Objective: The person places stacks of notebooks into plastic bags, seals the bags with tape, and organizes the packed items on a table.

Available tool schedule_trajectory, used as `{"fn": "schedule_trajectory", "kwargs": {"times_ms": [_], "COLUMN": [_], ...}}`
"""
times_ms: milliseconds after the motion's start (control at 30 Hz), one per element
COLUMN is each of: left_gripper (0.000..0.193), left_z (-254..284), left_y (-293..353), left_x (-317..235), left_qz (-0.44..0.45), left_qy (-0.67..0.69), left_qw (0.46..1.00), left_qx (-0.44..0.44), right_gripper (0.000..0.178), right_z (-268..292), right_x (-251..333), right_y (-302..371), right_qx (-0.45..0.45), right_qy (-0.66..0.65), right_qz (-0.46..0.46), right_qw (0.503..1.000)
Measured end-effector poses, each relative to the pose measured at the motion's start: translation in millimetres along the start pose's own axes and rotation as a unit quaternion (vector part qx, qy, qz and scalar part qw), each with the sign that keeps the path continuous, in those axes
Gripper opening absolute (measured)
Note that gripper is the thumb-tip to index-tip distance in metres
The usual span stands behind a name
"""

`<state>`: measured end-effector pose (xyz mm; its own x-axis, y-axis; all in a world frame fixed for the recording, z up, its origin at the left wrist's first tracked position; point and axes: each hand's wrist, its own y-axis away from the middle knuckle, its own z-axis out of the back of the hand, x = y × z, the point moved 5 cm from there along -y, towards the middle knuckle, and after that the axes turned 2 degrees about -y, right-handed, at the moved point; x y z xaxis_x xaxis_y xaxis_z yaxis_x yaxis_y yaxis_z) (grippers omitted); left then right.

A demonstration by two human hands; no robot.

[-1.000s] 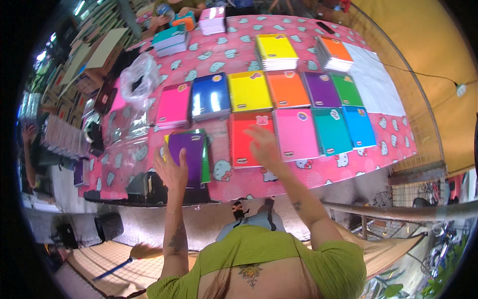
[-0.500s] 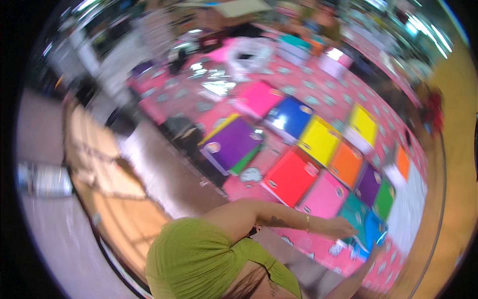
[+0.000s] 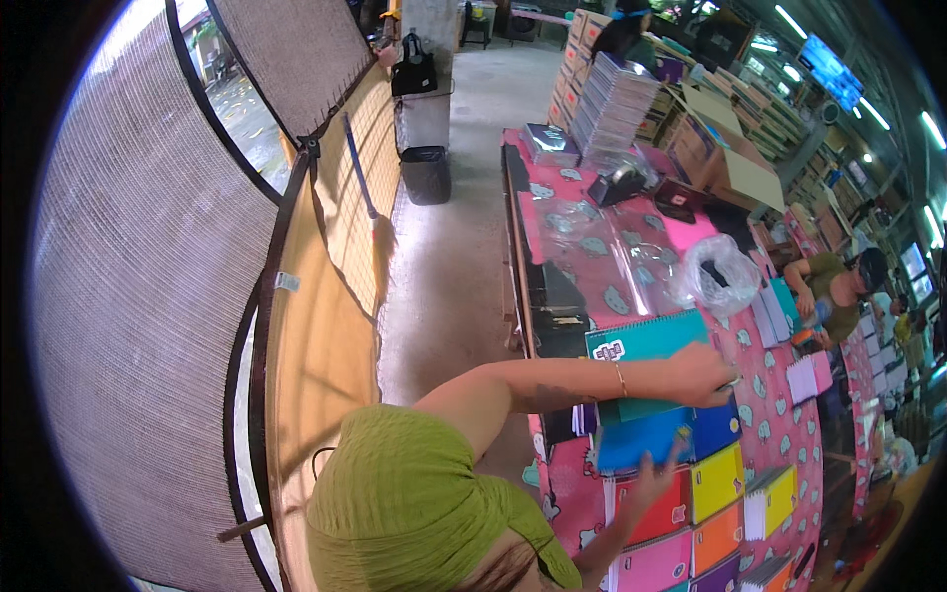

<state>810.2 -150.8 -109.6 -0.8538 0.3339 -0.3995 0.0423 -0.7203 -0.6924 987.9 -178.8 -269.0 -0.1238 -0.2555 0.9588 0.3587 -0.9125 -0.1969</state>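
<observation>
A teal spiral notebook (image 3: 651, 337) with a white sticker is tilted in front of me, wire edge at the far side. My left hand (image 3: 698, 377) is closed on its right part, the forearm crossing over the cover. Under its near edge a bright blue notebook (image 3: 628, 446) juts out. My right hand (image 3: 646, 489) is at the near edge of this one, thumb and fingers at its lower right corner, slightly blurred. Just below lie a red notebook (image 3: 663, 508), a yellow notebook (image 3: 717, 481) and a dark blue notebook (image 3: 716, 427), in stacks.
More stacks in pink (image 3: 651, 562) and orange (image 3: 717, 536) stand on the pink patterned table (image 3: 592, 286). Farther off are a tape dispenser (image 3: 621, 183), a clear plastic bag (image 3: 723, 276), wrapped piles (image 3: 614, 109) and an open carton (image 3: 725, 148). A co-worker (image 3: 846, 286) sits at the right.
My view has swung left along the table. Both hands have moved away from the far-right stacks with the teal and blue notebooks, which are now over the red and dark blue stacks.
</observation>
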Motion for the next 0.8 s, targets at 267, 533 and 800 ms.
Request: {"fn": "schedule_trajectory", "kwargs": {"times_ms": [267, 533, 800], "left_gripper": [0.058, 0.05, 0.03], "left_z": [-114, -174, -59], "left_y": [130, 217, 126], "left_x": [43, -20, -36], "left_qz": [0.122, 0.253, 0.16], "left_qy": [0.135, 0.174, 0.232], "left_qw": [0.964, 0.881, 0.959], "left_qx": [0.195, 0.36, 0.024], "right_gripper": [0.059, 0.063, 0.066], "right_z": [78, 4, -50], "right_x": [-29, -49, -60], "right_y": [27, -12, -47], "right_qx": [-0.15, -0.054, 0.016], "right_qy": [0.489, 0.359, 0.28], "right_qz": [0.193, 0.081, 0.072], "right_qw": [0.837, 0.928, 0.957]}}
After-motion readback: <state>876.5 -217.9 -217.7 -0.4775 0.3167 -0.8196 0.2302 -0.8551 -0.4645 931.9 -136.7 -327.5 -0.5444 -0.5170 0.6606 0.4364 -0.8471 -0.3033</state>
